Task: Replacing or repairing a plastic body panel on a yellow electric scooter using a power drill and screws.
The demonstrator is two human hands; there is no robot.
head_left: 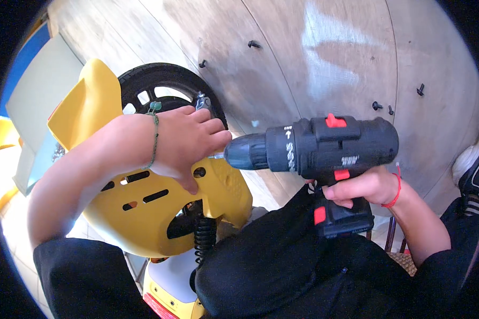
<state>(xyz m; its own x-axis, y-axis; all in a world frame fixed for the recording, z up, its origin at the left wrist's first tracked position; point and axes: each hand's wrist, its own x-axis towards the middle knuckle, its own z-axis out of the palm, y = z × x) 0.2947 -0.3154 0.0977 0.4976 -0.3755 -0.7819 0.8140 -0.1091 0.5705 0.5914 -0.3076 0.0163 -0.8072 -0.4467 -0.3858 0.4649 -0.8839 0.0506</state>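
My right hand [363, 187] is wrapped round the handle of a black cordless drill [346, 146] with red buttons. The drill lies level, its chuck pointing left. A short bit [217, 155] sticks out of the chuck towards a yellow plastic cover [138, 220] with slots. Over the upper edge of that cover my left hand [183, 139] is closed, thumb pressed on its face and fingers bent beside the chuck. The bit's tip is hidden by the cover and my fingers. A black spoked wheel [210, 87] stands behind the cover, and a black coil spring [204, 239] below it.
Several black screws lie scattered on the wood-look floor [282, 21], among them one screw [254, 44] at the top and another screw [421, 89] at the right. A yellow fender-like part [90, 101] rises at the left. A shoe [471, 183] is at the far right.
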